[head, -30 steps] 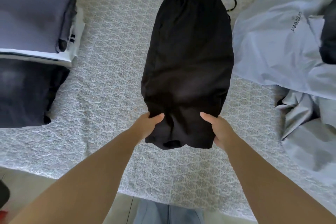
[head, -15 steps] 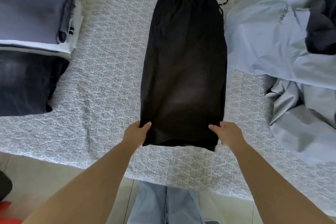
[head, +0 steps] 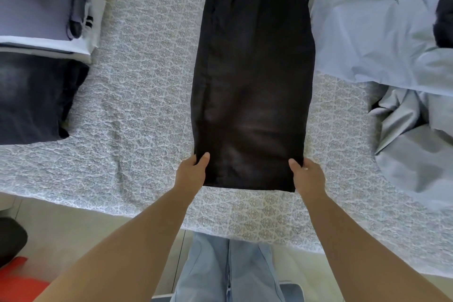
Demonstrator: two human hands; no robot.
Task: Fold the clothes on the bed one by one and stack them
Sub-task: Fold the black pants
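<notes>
A pair of black trousers (head: 252, 76), folded lengthwise, lies flat down the middle of the patterned bed (head: 137, 105), waistband at the far end with a drawstring showing. My left hand (head: 192, 171) pinches its near left corner, thumb on top. My right hand (head: 307, 175) pinches the near right corner the same way. At the far left sits a stack of folded clothes (head: 41, 0), grey on top of white, with a dark folded garment (head: 31, 98) in front of it.
Unfolded pale blue-grey garments (head: 372, 37) are heaped on the right side of the bed, with a dark piece (head: 445, 14) at the far right edge. The bed's near edge runs just below my hands. My legs in light jeans (head: 228, 270) stand against it.
The crumpled near end of the black trousers has been pulled out flat toward me. My hands moved apart from the hem's middle to its two corners.
</notes>
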